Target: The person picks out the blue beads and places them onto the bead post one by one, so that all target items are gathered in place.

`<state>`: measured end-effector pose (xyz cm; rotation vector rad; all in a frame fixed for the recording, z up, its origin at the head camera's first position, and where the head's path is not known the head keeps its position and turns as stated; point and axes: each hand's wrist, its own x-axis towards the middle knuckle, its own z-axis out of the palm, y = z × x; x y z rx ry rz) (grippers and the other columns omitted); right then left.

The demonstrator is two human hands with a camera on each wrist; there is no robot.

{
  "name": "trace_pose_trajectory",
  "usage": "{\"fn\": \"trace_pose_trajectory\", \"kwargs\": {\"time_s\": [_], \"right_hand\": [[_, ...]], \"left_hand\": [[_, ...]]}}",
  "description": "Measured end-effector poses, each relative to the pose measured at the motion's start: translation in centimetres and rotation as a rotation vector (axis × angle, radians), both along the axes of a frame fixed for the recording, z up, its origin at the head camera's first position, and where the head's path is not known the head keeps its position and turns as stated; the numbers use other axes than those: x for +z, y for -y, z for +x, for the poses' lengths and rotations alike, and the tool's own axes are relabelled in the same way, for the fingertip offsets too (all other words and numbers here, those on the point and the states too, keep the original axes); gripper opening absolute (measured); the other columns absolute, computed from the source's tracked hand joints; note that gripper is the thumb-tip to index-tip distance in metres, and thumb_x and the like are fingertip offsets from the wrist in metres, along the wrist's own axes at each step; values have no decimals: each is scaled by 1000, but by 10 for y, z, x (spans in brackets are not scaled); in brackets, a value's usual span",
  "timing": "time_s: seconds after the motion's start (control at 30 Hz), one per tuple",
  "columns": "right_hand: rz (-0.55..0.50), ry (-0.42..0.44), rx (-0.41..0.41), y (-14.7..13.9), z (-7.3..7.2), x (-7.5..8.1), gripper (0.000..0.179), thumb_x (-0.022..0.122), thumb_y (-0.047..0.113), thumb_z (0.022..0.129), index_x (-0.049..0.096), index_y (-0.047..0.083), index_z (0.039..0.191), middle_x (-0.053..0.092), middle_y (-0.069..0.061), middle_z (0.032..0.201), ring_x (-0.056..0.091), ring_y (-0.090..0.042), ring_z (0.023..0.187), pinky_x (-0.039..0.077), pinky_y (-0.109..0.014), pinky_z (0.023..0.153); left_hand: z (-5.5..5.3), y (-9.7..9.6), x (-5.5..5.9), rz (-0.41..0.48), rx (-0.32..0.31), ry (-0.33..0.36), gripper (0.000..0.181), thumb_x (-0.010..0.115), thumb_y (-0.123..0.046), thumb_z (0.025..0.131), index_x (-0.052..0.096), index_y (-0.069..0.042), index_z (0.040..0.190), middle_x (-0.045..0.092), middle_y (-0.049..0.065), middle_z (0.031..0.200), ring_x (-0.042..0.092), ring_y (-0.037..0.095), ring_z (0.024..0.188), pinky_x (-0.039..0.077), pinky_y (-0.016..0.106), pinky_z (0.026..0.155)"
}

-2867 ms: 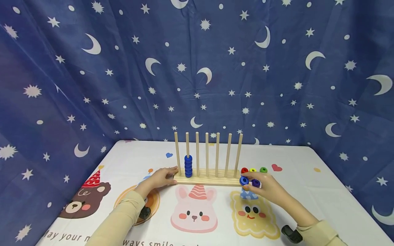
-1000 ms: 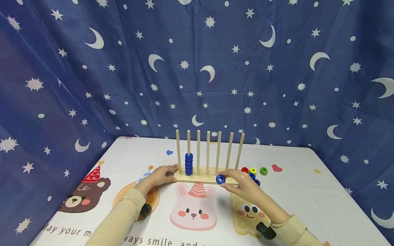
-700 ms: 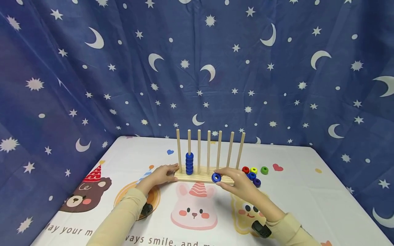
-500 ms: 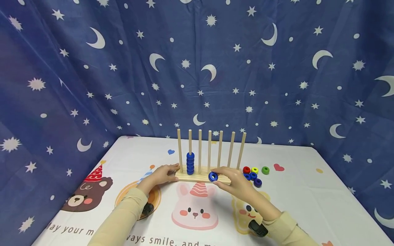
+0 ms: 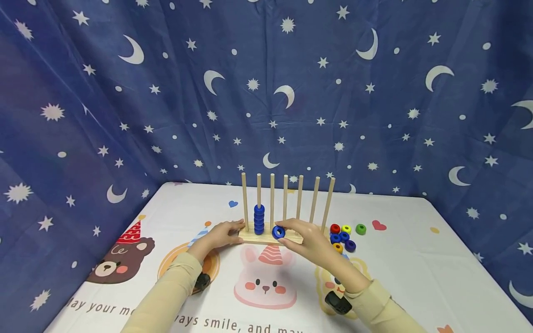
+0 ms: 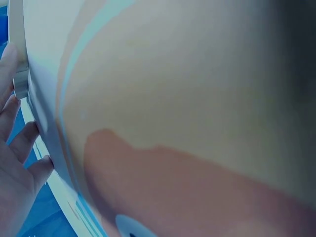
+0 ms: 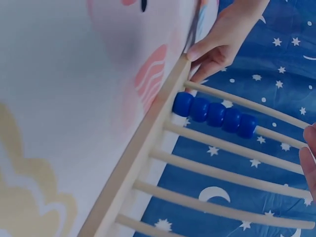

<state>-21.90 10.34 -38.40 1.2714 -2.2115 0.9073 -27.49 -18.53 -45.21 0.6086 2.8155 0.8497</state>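
Observation:
A wooden bead rack [image 5: 250, 237] stands on the table, with several upright pegs in a row. Blue beads [image 5: 259, 219] are stacked on its second peg from the left; the other pegs look bare. My left hand [image 5: 221, 236] grips the left end of the rack's base, thumb in front. In the right wrist view that grip shows again around the base end. My right hand [image 5: 311, 239] pinches a blue bead [image 5: 275, 232] between thumb and fingers, in front of the rack near the third peg. That bead does not show in the right wrist view, where fingertips [image 7: 310, 155] enter at the right edge.
Right of the rack lie loose beads: a red bead [image 5: 335, 229], a yellow bead [image 5: 346, 232], a green bead [image 5: 361, 232], two blue ones, a purple bead [image 5: 350, 249] and an orange bead [image 5: 337, 252]. A printed cloth [image 5: 416, 268] covers the table; a starry curtain [image 5: 312, 115] hangs behind.
My right hand has carried the blue bead leftward from the loose beads to near the third peg, slightly raised lately. The left hand keeps its grip on the base.

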Motion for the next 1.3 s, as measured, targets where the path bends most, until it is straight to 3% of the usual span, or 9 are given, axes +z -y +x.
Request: {"fn": "trace_pose_trajectory", "kwargs": {"time_s": [0.37, 0.7, 1.0, 1.3], "right_hand": [[-65, -11, -9, 22, -3, 5, 35, 74, 8, 78, 66, 0, 111, 70, -12, 108, 68, -24, 98, 57, -33, 84], [-119, 15, -9, 34, -8, 19, 36, 74, 6, 79, 64, -1, 113, 70, -13, 105, 67, -23, 94, 58, -34, 82], [-165, -10, -34, 42, -23, 37, 33, 73, 7, 81, 64, -1, 111, 70, -13, 105, 65, -24, 90, 56, -34, 81], [-153, 62, -99, 49, -37, 51, 32, 70, 12, 84, 64, 0, 113, 69, -12, 107, 64, -26, 96, 55, -38, 85]], "left_hand": [[-1, 0, -3, 9, 10, 16, 55, 68, -21, 86, 51, 1, 133, 41, 15, 146, 34, 40, 136, 27, 52, 113], [1, -3, -2, 0, 30, 32, 55, 67, -22, 86, 50, -1, 135, 40, 14, 147, 33, 40, 136, 26, 52, 114], [0, -1, -3, 13, 44, 41, 56, 67, -23, 87, 49, -3, 135, 39, 13, 147, 32, 39, 137, 26, 52, 114], [0, -2, -3, 23, 52, 37, 55, 68, -22, 86, 51, -4, 135, 41, 11, 147, 34, 38, 137, 26, 51, 114]]}}
